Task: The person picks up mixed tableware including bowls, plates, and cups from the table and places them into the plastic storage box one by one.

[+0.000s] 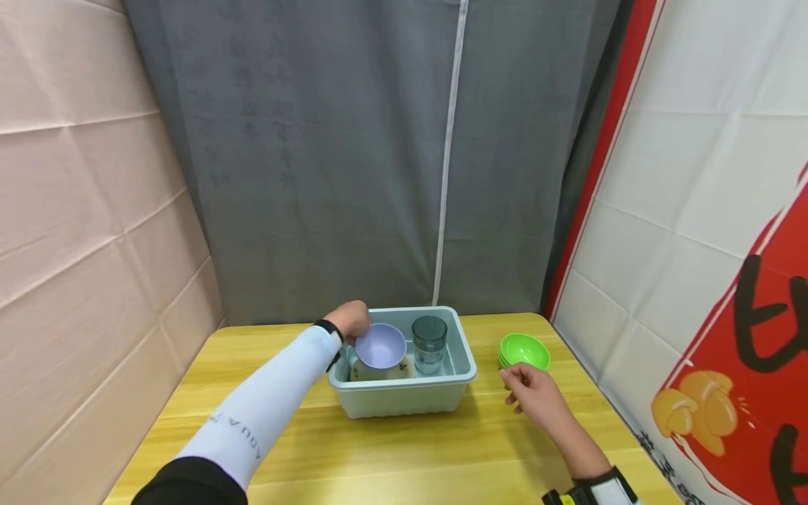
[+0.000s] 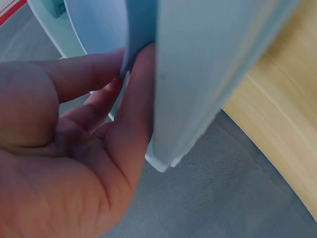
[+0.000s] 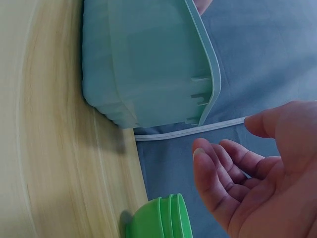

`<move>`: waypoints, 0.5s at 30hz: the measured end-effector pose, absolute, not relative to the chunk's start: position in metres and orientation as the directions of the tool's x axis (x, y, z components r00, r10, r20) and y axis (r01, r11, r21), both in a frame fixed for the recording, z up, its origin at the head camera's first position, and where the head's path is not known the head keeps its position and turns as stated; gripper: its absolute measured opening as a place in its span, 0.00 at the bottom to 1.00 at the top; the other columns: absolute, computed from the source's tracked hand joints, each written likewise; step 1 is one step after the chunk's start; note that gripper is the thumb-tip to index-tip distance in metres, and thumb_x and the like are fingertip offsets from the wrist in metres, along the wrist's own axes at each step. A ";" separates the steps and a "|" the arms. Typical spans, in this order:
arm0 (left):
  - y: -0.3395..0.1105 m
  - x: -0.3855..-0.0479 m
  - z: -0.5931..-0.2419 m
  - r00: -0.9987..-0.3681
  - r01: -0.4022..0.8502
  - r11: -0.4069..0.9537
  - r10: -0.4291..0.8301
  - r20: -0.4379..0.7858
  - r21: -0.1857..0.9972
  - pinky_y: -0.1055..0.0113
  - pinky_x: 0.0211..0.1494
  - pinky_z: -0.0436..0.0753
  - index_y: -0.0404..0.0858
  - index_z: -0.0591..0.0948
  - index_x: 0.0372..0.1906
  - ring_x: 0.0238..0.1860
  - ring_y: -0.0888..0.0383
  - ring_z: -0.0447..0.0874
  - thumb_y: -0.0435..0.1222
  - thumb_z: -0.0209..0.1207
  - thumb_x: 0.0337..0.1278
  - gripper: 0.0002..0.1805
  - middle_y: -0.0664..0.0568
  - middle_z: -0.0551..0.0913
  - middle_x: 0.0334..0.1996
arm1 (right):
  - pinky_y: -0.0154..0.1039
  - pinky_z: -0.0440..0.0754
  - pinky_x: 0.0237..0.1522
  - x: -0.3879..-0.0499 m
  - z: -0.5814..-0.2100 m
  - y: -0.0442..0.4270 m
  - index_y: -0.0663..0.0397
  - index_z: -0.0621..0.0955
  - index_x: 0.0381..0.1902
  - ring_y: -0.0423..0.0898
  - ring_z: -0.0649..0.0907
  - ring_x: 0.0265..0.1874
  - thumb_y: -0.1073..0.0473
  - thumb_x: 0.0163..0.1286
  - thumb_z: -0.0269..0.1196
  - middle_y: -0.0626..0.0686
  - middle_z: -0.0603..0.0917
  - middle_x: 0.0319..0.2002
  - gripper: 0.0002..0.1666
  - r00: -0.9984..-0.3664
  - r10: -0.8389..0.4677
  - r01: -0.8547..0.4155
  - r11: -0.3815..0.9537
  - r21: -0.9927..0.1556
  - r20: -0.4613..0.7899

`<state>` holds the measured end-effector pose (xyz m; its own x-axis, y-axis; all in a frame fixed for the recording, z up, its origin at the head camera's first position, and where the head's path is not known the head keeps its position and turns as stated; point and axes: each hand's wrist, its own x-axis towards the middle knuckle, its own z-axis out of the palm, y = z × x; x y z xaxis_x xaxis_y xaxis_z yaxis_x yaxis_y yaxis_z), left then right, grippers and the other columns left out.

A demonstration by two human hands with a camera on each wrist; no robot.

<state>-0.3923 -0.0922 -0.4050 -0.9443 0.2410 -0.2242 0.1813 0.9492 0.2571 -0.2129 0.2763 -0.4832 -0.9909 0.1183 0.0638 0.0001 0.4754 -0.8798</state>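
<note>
A pale blue-green bin [image 1: 404,401] stands near the back of the table. At its left side my left hand [image 1: 351,320] pinches the rim of a lavender bowl [image 1: 381,346], which is in the bin; the left wrist view shows thumb and fingers [image 2: 138,89] on either side of that rim. Beside the bowl is a dark clear glass [image 1: 429,337], and under it a cream patterned piece [image 1: 404,369]. My right hand [image 1: 536,396] is held just in front of nested green bowls [image 1: 525,351], fingers loosely bent, holding nothing; in the right wrist view the green bowls [image 3: 158,218] are apart from it.
The wooden table [image 1: 379,456] reaches back to a grey curtain [image 1: 328,154]. A pale cloth wall [image 1: 95,245] stands at the left, and a white wall with red print [image 1: 688,175] borders the table's right edge.
</note>
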 end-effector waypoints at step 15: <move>-0.082 -0.398 -0.400 -0.847 0.276 0.936 0.344 -0.404 0.218 0.71 0.20 0.78 0.30 0.90 0.37 0.16 0.60 0.79 0.20 0.61 0.66 0.09 0.47 0.84 0.21 | 0.45 0.89 0.31 -0.211 -0.483 0.278 0.62 0.84 0.47 0.49 0.87 0.32 0.54 0.85 0.66 0.53 0.83 0.36 0.14 -0.992 0.113 0.006 0.471 -0.882 0.054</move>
